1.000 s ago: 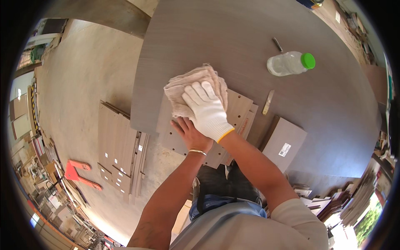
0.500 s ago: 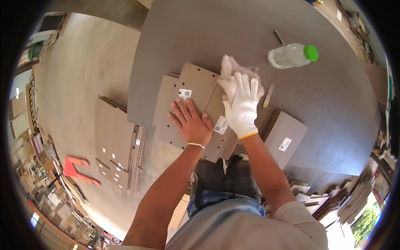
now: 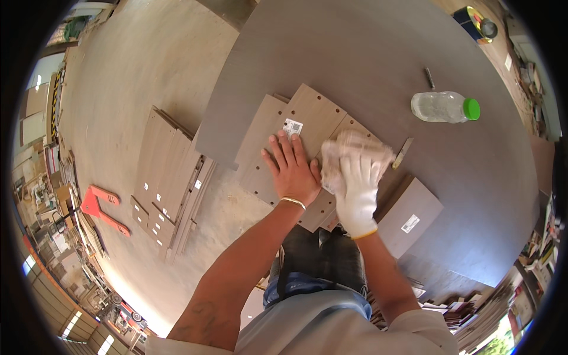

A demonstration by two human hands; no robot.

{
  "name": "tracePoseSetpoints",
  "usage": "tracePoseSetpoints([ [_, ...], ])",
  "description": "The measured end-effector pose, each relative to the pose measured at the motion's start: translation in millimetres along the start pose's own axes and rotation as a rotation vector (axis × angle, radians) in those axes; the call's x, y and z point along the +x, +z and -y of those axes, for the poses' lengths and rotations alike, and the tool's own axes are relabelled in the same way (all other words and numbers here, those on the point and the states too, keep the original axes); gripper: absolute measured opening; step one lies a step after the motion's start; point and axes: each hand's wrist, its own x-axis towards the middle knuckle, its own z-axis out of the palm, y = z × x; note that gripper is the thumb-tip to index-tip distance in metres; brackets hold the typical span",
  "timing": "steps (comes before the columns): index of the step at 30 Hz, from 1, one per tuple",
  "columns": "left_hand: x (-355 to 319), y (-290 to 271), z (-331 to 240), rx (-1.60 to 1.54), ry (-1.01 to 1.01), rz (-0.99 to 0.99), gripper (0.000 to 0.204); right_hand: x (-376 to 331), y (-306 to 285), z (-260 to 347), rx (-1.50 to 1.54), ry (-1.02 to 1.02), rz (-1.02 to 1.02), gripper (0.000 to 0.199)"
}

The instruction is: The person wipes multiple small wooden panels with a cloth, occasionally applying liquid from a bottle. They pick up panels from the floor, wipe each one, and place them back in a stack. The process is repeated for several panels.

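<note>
Bright, even daylight, soft shadows, strong fisheye bending and dark rim, slight motion blur

You have two hands on the table: one bare left hand (image 3: 294, 171) and one gloved right hand (image 3: 357, 189). You have one cloth (image 3: 349, 147) and one plastic bottle (image 3: 444, 107) with a green cap. I count at least two drilled wooden panels (image 3: 307, 121) under your hands, and one more board (image 3: 411, 214) at the right. There is one flat stick (image 3: 404, 152), one small dark tool (image 3: 429, 78) and one round tin (image 3: 475, 21). On the floor you see one stack of boards (image 3: 168, 180) and one red pallet jack (image 3: 100, 208).
</note>
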Motion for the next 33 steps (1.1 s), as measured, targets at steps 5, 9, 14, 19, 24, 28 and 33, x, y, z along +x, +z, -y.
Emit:
tracePoseSetpoints([
  [5, -2, 1, -2, -0.013, 0.003, -0.021, 0.077, 86, -9, 7, -0.058, 0.027, -0.167, 0.056],
  [9, 2, -15, -6, -0.101, 0.04, -0.047, 0.075, 45, -2, 8, 0.066, -0.363, 0.001, 0.048],
  [14, -2, 12, 3, 0.215, -0.016, -0.033, 0.089, 83, -4, 8, -0.063, -0.182, 0.085, 0.042],
  [19, 0, -18, -5, -0.011, -0.017, 0.075, 0.078, 68, -7, -2, -0.062, -0.355, 0.154, 0.057],
  [24, 2, -7, 3, -0.076, 0.024, -0.049, 0.08, 80, -7, -4, -0.145, -0.255, 0.13, 0.068],
  [28, -18, -16, 16, -0.163, 0.037, -0.023, 0.089, 77, -1, -13, -0.173, -0.255, 0.159, 0.072],
  [33, -49, -7, 28, -0.064, 0.005, 0.057, 0.1, 72, -11, 23, -0.106, -0.151, 0.232, 0.059],
])
